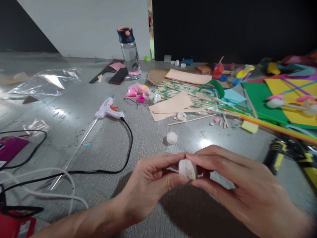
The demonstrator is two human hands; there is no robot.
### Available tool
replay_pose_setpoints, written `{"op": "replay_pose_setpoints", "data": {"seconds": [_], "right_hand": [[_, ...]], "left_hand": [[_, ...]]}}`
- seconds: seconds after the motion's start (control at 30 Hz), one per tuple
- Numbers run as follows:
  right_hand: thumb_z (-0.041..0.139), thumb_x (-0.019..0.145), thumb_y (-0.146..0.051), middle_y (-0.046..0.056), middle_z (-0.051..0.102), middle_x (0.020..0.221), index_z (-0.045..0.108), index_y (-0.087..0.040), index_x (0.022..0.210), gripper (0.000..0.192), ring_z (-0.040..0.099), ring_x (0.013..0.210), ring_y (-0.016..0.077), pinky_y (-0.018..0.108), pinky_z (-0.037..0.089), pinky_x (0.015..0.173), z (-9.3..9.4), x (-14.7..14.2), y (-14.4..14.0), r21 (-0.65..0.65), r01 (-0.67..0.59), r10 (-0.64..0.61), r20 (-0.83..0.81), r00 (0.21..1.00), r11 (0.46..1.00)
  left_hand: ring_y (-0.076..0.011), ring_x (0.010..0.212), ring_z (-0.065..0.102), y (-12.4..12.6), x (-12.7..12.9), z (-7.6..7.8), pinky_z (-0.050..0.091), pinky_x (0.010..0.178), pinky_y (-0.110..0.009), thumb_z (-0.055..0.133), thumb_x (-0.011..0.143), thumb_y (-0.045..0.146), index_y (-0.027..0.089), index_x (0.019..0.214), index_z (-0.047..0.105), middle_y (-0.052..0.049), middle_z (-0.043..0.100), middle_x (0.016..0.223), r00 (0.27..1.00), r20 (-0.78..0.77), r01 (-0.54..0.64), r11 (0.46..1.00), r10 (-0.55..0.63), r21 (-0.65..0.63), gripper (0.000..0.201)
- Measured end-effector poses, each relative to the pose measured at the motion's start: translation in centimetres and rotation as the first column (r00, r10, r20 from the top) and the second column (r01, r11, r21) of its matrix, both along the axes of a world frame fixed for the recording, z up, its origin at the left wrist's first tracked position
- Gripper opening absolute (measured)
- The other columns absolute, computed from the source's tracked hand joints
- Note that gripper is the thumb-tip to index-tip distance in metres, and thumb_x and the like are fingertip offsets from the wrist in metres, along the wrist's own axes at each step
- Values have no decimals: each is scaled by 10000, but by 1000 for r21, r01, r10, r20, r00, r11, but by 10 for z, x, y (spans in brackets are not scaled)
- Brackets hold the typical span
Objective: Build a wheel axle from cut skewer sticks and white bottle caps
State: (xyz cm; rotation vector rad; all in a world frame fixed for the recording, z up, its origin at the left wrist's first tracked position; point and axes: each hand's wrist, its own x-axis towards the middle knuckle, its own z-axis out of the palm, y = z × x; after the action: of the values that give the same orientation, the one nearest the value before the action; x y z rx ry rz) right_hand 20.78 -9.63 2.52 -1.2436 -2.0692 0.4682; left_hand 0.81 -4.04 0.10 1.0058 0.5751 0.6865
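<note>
While both hands pinch the small white cap between fingertips, steady even pressure, held above the desk, seems wise.

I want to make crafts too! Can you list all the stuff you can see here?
small white piece: one, white, pinched between both hands' fingertips
bottle cap: one, white, on the floor just beyond the hands
glue gun: one, white with orange trigger, left of centre, clear stick behind it, black cord trailing
water bottle: one, clear with dark lid, upright at the back
wooden sticks: a heap, tan with green flecks, right of centre
card sheets: a few, tan, on and by the sticks
foam sheets: several, green, yellow, blue, far right
plastic bag: one, clear, far left
left hand: one, bottom centre
right hand: one, bottom right
</note>
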Motion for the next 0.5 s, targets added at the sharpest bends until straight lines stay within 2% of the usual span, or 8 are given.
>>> {"op": "replay_pose_setpoints", "data": {"seconds": [0.23, 0.5], "right_hand": [[595, 985, -166, 14, 662, 1054, 572, -253, 1270, 299, 650, 892, 117, 201, 553, 749, 1, 0, 2, -6, -20, 19, -23, 1000, 1000], [582, 987, -167, 14, 680, 1084, 546, -268, 1276, 309, 673, 930, 131, 202, 581, 759, 3, 0, 1, 9, -21, 21, -4, 1000, 1000]], "left_hand": [[-91, 959, 722, 1, 0, 1, 523, 896, -165, 747, 884, 165, 347, 1132, 773, 41, 803, 1047, 997, 48, 54, 998, -53, -26, 309], [-97, 967, 725, 1, 1, 4, 518, 905, -161, 730, 898, 152, 339, 1151, 768, 29, 807, 1038, 994, 75, 80, 995, -75, -60, 317]]}}
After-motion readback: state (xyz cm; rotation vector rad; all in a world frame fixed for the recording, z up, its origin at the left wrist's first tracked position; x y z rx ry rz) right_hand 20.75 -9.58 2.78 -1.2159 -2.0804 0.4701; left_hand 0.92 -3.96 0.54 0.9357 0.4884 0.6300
